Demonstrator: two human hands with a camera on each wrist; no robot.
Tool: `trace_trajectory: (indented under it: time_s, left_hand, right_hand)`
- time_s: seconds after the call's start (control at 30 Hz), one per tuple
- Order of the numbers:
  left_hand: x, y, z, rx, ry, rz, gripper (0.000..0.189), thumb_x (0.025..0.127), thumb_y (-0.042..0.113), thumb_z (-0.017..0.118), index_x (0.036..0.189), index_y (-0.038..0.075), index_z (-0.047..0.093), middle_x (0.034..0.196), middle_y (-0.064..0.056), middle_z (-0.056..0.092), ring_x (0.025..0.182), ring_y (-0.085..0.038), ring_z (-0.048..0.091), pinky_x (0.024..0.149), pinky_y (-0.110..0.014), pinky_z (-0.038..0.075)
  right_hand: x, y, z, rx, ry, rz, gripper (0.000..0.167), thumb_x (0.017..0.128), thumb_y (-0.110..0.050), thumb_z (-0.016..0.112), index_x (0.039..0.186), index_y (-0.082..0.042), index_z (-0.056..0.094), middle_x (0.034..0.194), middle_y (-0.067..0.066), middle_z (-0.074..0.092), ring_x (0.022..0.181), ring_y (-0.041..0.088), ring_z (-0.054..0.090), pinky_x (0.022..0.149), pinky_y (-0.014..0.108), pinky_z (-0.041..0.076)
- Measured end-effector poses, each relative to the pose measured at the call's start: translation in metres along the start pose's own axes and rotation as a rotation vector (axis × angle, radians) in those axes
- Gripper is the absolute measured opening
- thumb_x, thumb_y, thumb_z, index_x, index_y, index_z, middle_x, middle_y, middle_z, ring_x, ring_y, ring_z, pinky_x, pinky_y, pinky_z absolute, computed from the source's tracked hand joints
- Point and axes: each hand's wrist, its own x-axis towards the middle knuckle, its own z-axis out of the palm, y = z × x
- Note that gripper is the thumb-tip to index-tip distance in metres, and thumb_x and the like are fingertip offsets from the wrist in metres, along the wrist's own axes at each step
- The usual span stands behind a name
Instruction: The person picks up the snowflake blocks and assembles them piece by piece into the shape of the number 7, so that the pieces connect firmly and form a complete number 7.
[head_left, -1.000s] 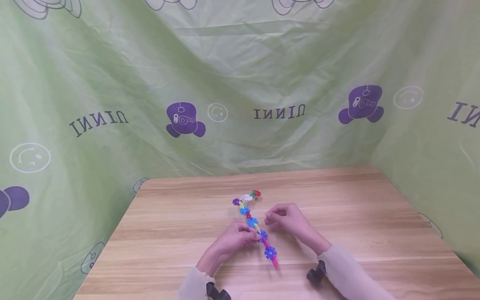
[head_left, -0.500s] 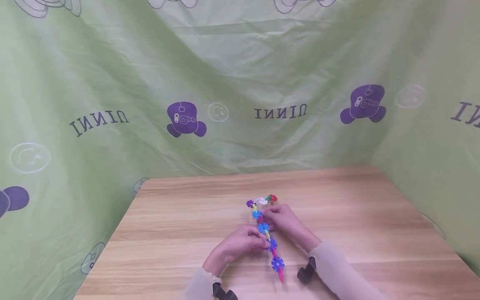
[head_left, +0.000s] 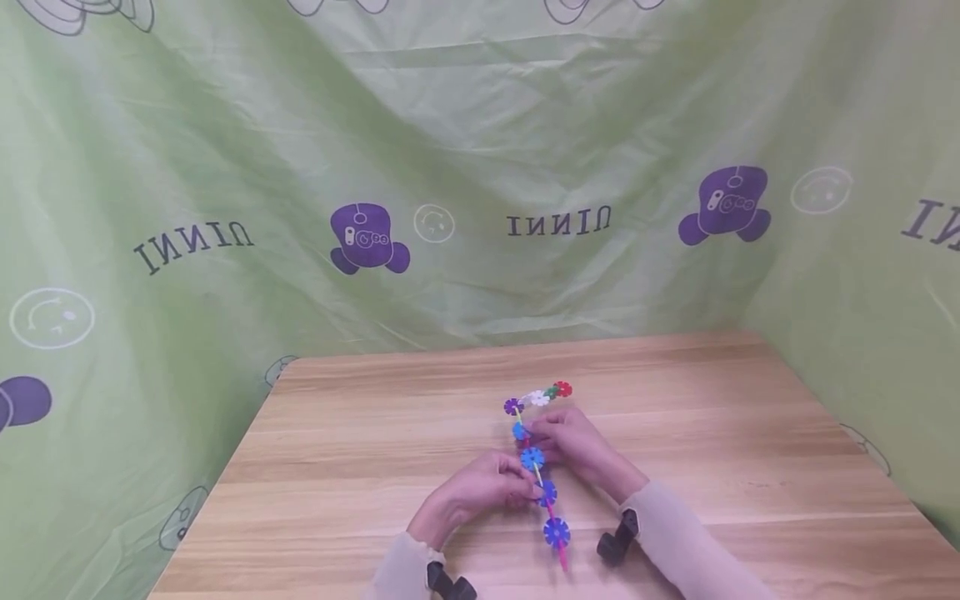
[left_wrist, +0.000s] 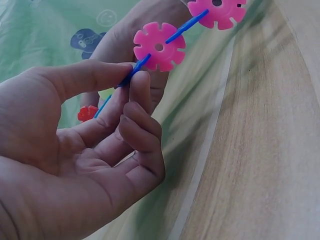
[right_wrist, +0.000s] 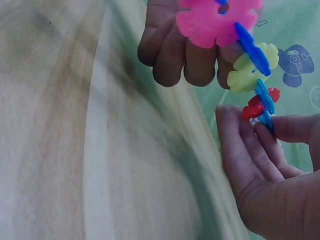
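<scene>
A chain of slotted plastic snowflake discs [head_left: 557,532], joined edge to edge in several colours, runs away from the body and bends right at its far end. My left hand [head_left: 480,487] pinches a dark blue disc [left_wrist: 131,75] between thumb and forefinger, beside a pink disc [left_wrist: 172,35]. Farther up, my right hand [head_left: 581,446] pinches a light blue disc [right_wrist: 266,121] next to a red disc [right_wrist: 254,107]. Between the hands are a light blue disc [head_left: 532,458] and a yellow one [right_wrist: 245,75]. Purple [head_left: 513,406], white [head_left: 539,398], green and red [head_left: 562,389] discs form the far end.
The chain is over a wood-grain table [head_left: 360,433]. A green printed curtain [head_left: 465,292] hangs behind the table and along both sides. Small black wrist devices [head_left: 618,537] sit on both light sleeves [head_left: 690,542].
The chain has shifted right and a little nearer, with the left hand still pinching it. My right hand has come in from apart and taken hold of a light blue disc.
</scene>
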Motion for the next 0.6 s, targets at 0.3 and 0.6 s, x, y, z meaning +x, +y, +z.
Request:
trace_trajectory:
  time_s: [0.3,0.6]
  left_hand:
    - [0.0015,-0.0007,-0.0017,-0.041,-0.042,0.004,0.022,0.095,0.007,0.070,0.108,-0.012,0.072,0.078,0.005,0.074,0.070,-0.007,0.060,0.065,-0.018,0.049]
    - [-0.0003,-0.0006,-0.0023,-0.036,0.016,-0.008,0.024,0.099,0.010,0.063,0.113,-0.009,0.071,0.088,-0.006,0.078,0.078,-0.011,0.067,0.072,-0.021,0.055]
  right_hand:
    - [-0.0062,-0.0011,-0.0044,-0.030,0.106,-0.024,0.017,0.103,-0.011,0.059,0.091,0.000,0.067,0.113,0.024,0.078,0.093,0.024,0.080,0.078,0.028,0.065]
    - [-0.0090,0.0008,-0.0049,-0.069,0.267,-0.033,0.020,0.097,-0.009,0.064,0.077,-0.006,0.064,0.096,0.018,0.081,0.082,0.020,0.077,0.076,0.026,0.061]
